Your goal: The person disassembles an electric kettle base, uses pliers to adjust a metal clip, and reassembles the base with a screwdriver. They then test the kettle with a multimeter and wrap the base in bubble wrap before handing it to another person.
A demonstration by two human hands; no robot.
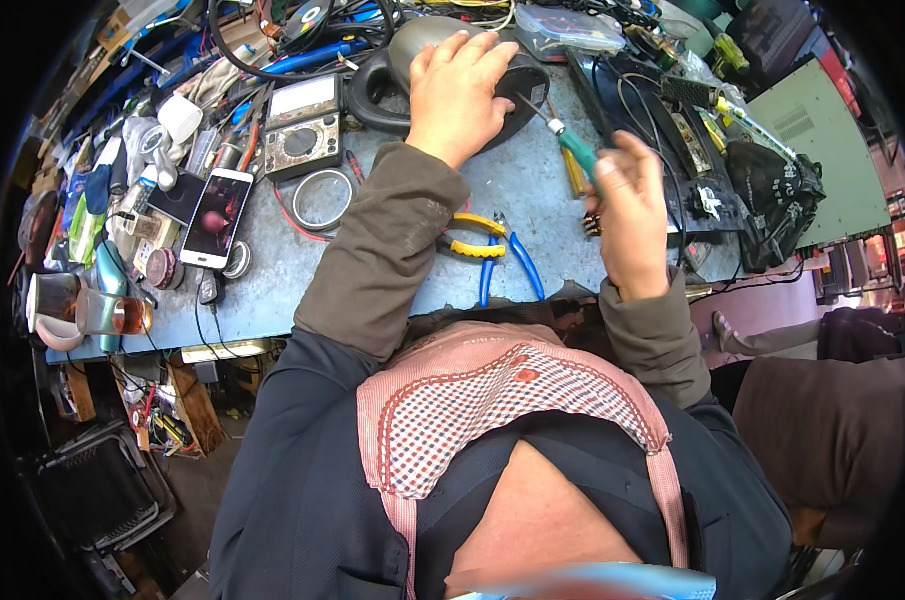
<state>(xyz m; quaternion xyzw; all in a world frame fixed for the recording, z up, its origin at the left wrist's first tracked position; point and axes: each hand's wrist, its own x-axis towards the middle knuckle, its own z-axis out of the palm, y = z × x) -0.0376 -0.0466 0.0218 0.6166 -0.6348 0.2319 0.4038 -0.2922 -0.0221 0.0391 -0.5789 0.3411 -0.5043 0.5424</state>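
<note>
Left hand spread flat on rounded dark grey housing at bench's far edge. Right hand clenched round green-handled screwdriver, thin tip at housing. Nearby: yellow pliers, blue cutters, boxy multimeter, glossy phone.

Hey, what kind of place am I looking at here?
Probably an electronics repair bench: an analog multimeter and pliers lie on the cluttered worktable, and the right hand holds a green-handled screwdriver.
</note>
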